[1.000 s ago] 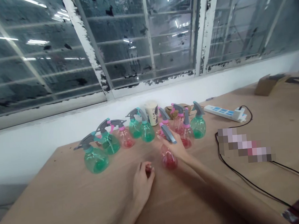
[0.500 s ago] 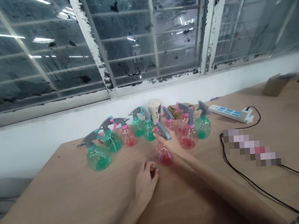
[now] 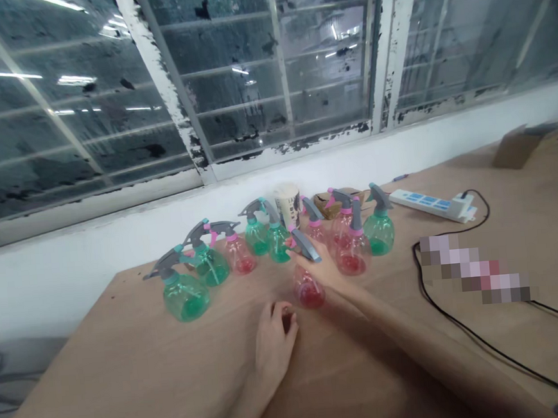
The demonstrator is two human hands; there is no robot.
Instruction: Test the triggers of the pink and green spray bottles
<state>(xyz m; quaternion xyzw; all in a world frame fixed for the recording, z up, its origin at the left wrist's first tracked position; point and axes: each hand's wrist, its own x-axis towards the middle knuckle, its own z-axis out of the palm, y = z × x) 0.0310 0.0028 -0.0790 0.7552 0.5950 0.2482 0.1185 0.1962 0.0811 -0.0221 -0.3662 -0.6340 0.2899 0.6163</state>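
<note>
My right hand (image 3: 323, 267) is wrapped round the neck of a red spray bottle (image 3: 309, 291), below its grey trigger head. The bottle is nearly upright at the table surface, with red liquid low inside; whether its base touches the table I cannot tell. To its left my left hand (image 3: 276, 341) rests loosely curled, thumb apart from the fingers, with nothing visible in it. Behind both hands stand several more spray bottles, among them a green one (image 3: 186, 298) at the far left, a red one (image 3: 353, 253) right of my right hand and a green one (image 3: 380, 233) beyond that.
A printed paper cup (image 3: 288, 206) and a brown crumpled-looking item (image 3: 326, 205) sit behind the bottles by the wall. On the right lie a white power strip (image 3: 431, 206), a black cable (image 3: 454, 319) and a blurred-out object (image 3: 474, 269). A cardboard box (image 3: 518, 148) stands farther back.
The held red bottle has shifted slightly left, away from the red bottle on its right, then stayed about still. My left hand remains curled on the table. The camera view has shifted a little.
</note>
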